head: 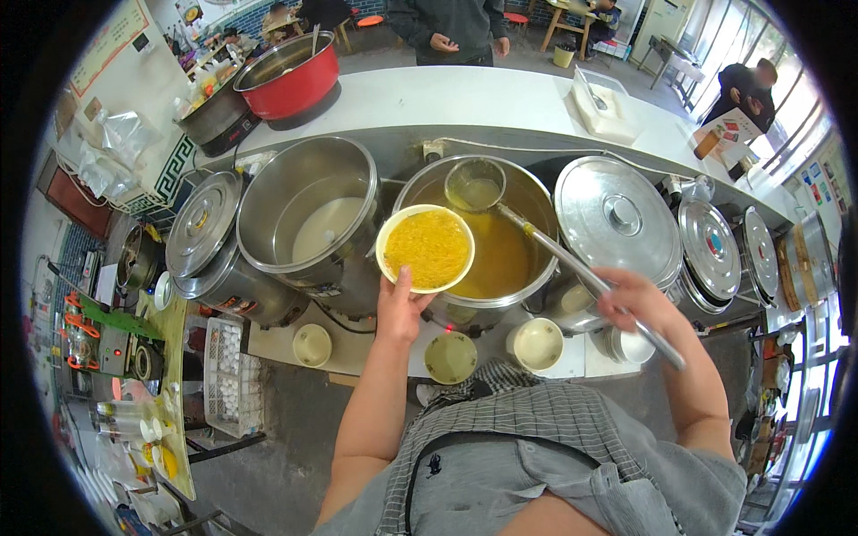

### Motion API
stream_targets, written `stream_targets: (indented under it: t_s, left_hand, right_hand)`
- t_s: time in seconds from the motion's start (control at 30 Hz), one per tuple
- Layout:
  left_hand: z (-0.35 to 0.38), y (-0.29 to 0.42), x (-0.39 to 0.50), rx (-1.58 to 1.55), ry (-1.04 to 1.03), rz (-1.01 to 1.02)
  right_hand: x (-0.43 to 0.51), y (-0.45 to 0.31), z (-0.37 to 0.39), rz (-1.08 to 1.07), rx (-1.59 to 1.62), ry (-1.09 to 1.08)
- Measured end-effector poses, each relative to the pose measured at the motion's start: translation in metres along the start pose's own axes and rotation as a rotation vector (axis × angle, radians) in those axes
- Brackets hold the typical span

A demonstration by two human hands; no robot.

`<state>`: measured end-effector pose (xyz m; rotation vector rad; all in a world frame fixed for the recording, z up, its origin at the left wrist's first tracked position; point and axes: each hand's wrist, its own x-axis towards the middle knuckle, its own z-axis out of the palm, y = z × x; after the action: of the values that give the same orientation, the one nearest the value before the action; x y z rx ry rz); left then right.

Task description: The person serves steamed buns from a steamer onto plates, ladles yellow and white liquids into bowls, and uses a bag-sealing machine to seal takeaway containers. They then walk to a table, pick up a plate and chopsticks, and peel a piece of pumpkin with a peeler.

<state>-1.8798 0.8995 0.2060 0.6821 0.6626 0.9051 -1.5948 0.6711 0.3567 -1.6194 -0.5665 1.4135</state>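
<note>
My left hand holds a white bowl by its rim and side, thumb on the near edge. Yellow soup with fine shreds fills it almost to the brim. Behind and partly under the bowl stands an open steel pot of yellow-brown soup. My right hand, slightly blurred, is closed around the long metal handle of a ladle. The ladle's round cup is over the far side of that pot, with some liquid in it.
Left is an open pot of pale liquid; right, a lidded pot. Bowls line the near ledge. A red pot and a white tub sit on the counter. A person stands beyond.
</note>
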Motion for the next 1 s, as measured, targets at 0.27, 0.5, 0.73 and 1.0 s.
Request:
stream_targets:
  t_s: [0.27,0.5,0.73,1.0]
  left_hand:
    - [-0.025,0.012,-0.028,0.023,0.105,0.027]
    - [-0.036,0.015,-0.03,0.021,0.135,0.012]
    - [-0.026,0.016,-0.004,0.013,0.064,-0.028]
    - [0.01,0.009,0.029,-0.034,-0.072,-0.047]
  right_hand:
    - [0.217,0.064,0.02,-0.373,-1.187,0.023]
    - [0.138,0.043,0.009,0.097,-0.001,-0.075]
    - [-0.028,0.012,0.002,-0.029,0.118,-0.057]
    - [-0.087,0.017,0.038,-0.091,-0.047,0.09]
